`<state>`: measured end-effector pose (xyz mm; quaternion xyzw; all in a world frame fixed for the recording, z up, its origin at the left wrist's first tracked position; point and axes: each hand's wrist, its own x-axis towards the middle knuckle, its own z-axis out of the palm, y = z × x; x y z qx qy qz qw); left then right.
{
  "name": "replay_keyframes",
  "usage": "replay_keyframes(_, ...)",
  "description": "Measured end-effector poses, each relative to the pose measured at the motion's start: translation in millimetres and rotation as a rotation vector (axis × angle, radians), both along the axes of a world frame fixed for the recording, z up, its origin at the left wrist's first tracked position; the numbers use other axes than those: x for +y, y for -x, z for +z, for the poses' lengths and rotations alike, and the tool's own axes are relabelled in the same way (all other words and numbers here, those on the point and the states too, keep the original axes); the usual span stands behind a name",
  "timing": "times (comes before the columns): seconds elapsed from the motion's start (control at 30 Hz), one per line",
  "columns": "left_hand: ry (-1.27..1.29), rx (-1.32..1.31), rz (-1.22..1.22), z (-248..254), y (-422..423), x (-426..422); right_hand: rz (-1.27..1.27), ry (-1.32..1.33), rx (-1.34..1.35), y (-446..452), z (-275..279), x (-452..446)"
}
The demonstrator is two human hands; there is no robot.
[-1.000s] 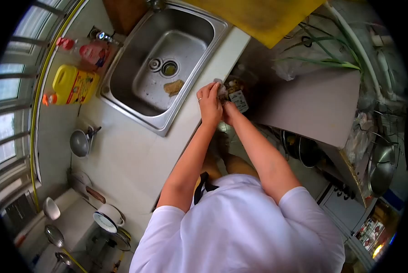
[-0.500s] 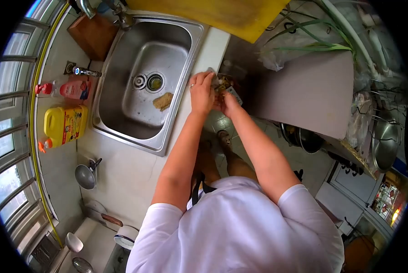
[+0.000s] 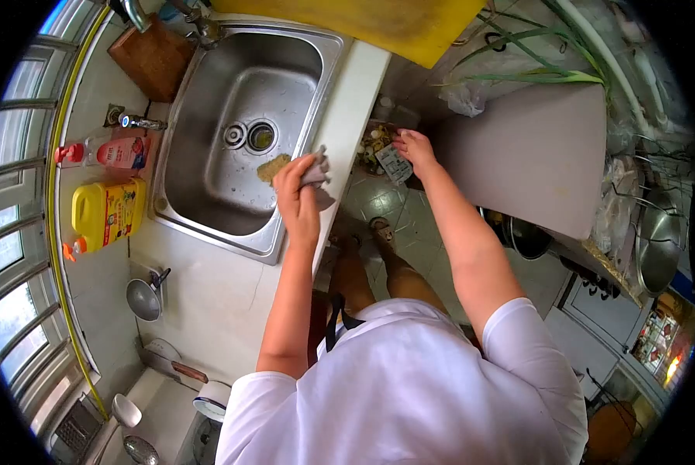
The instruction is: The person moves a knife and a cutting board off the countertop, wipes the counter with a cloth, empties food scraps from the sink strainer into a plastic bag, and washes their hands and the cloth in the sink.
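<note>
My left hand is closed on a crumpled grey cloth, over the front rim of the steel sink. A tan sponge lies in the sink beside the fingers, near the drain. Past the counter edge, my right hand has its fingers bent beside a bin of food scraps. A grey printed packet sits just below those fingertips. Whether the right fingers grip anything is too small to make out.
A yellow jug and a pink soap bottle stand left of the sink. A small grey pan rests on the counter. At the right are a grey-brown board and green onions.
The hands have moved apart. My left hand has come back from the bin to the sink's edge with the grey cloth, while my right hand has shifted slightly right and up.
</note>
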<state>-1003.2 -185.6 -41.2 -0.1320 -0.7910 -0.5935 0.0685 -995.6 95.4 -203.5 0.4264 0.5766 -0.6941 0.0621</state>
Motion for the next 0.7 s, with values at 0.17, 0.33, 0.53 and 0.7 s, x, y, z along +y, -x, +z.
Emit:
replay_keyframes(0.17, -0.045, -0.076, 0.133, -3.4, -11.0, -31.5, 0.281, -0.17, -0.129, 18.4, 35.8, -7.4)
replay_keyframes(0.33, -0.028, -0.098, 0.259, -11.9, -5.4, -39.5, 0.392, -0.685, -0.348, 32.2, 27.2, -5.4)
replay_keyframes(0.53, 0.06, 0.048, 0.198, -19.3, 18.6, -24.5, 0.43, -0.663, -0.115, 23.2, 23.6, -6.1)
replay_keyframes(0.7, 0.315, 0.155, 0.107, -34.7, 27.8, -1.5, 0.487, -0.752, -0.077, 22.2, 21.3, -14.7)
